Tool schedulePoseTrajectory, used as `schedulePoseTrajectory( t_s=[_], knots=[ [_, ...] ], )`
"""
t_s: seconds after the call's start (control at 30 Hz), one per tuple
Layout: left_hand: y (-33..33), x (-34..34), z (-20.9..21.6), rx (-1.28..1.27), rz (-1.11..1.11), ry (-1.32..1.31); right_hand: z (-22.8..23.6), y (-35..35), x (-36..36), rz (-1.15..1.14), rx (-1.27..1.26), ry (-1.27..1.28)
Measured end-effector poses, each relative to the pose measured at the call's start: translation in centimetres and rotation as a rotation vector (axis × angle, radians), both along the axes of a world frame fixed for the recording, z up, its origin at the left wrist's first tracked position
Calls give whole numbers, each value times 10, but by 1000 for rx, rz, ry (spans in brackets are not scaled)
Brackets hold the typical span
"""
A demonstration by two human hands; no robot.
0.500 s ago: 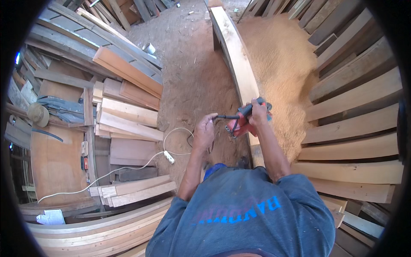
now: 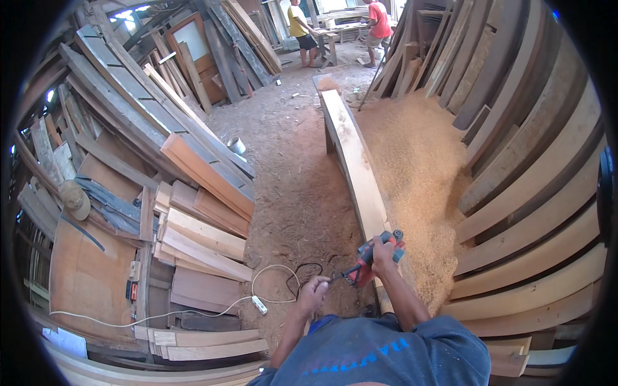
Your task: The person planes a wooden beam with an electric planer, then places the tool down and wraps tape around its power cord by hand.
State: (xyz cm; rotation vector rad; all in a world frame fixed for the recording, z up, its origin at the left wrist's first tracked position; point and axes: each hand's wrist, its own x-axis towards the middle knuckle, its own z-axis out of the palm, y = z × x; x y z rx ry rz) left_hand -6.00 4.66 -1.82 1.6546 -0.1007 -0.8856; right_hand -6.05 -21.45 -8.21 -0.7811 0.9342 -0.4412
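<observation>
My right hand (image 2: 384,252) is wrapped round the dark handle of a red electric hand planer (image 2: 364,274), at the near end of a long pale board (image 2: 356,172). The board lies lengthwise on a narrow wooden bench (image 2: 327,84) that runs away from me. To the left of the planer, my left hand (image 2: 313,294) is closed on its black power cord (image 2: 337,278). The cord stretches between that hand and the back of the tool. Whether the planer's sole touches the board is hidden.
A white extension socket (image 2: 259,305) and its looped cable lie on the ground to the left. Stacked planks (image 2: 206,251) line the left side; upright boards (image 2: 534,228) lean along the right. Wood shavings (image 2: 415,161) cover the floor beside the bench. Two people stand at the far end.
The view has tilted up, bringing the two people and the far end of the workshop into sight. Both hands, still gripping planer and cord, now sit lower in the picture.
</observation>
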Motion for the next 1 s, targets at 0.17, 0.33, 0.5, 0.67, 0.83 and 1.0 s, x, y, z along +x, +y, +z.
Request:
schedulePoseTrajectory(
  t_s=[0.17,0.33,0.5,0.67,0.83,1.0],
  knots=[
    [-12,-45,-16,-83,-271,-65,-4,-7,-14,2,-221,-68],
    [-28,-60,-29,-117,-423,-30,-24,-26,-18,152,-277,12],
    [-12,-65,-47,7,-502,-348,-13,-20,-31,250,-410,102],
    [-3,-76,-75,120,-551,-502,-33,-28,-48,324,-412,197],
    [20,-87,-81,164,-542,-564,-23,-4,-53,352,-425,256],
    [34,-102,-90,267,-483,-664,-59,-7,-37,190,-419,179]
  ],
)
